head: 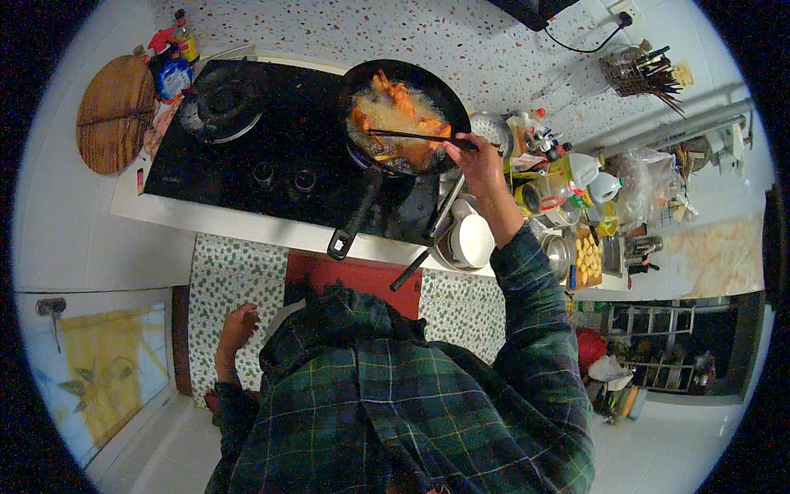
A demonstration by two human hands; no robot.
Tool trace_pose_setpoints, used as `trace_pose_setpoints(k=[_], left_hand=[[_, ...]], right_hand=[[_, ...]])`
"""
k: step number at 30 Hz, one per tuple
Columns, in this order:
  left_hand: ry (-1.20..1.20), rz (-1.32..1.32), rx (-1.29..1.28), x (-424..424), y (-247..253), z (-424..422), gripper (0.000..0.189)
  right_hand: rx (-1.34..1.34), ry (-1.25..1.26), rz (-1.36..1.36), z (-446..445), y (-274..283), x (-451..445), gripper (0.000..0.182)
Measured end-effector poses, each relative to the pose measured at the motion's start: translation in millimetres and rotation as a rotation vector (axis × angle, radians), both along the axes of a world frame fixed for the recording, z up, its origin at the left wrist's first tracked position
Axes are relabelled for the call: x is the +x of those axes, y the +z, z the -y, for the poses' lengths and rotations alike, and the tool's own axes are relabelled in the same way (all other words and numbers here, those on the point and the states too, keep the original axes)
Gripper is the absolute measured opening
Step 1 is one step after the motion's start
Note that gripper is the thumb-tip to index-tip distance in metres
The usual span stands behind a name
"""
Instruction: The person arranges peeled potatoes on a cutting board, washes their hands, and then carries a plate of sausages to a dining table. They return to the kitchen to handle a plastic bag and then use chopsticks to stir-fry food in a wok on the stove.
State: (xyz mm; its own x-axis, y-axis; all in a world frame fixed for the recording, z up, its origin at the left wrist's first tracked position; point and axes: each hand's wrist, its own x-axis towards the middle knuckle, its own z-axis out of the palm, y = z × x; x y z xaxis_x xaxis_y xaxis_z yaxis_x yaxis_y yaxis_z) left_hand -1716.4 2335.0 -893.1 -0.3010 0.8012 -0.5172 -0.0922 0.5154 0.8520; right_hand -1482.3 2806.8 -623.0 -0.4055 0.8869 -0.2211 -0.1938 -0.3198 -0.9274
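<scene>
My right hand (478, 162) grips a pair of dark chopsticks (410, 135), whose tips reach over the black wok (460, 102). Orange-brown pieces of food (398, 96) fry in bubbling oil (389, 133) inside it. The wok sits on the right burner of the black glass gas hob (296, 111), its handle (358, 222) pointing towards me. Low at my left side, my left hand (239, 324) hangs below the counter, holding nothing that I can see, its fingers loosely bent.
Right of the hob stand white bowls (474, 241), a perforated metal skimmer (492, 133) and plastic jugs (583, 168). A dark-handled utensil (410, 268) juts past the counter edge. Farther right, a wooden board (588, 258) bears pale pieces. A round wooden board (116, 114) leans at the left wall.
</scene>
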Motion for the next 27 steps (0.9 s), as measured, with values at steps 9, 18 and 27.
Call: trace_pose_setpoints(k=[9, 18, 27], left_hand=[[0.019, -0.04, -0.058, 20.9, 5.4, -3.8, 0.028], [0.093, 0.023, 0.015, 33.5, -2.4, -7.6, 0.025], [0.001, -0.148, 0.081, 33.0, 4.7, -10.3, 0.022]], right_hand=[[-0.213, 0.053, 0.021, -1.3, -8.0, 30.9, 0.027], [0.435, 0.082, 0.315, -9.2, 38.8, 48.8, 0.019], [1.053, 0.246, 0.529, 18.4, -13.3, -32.7, 0.015]])
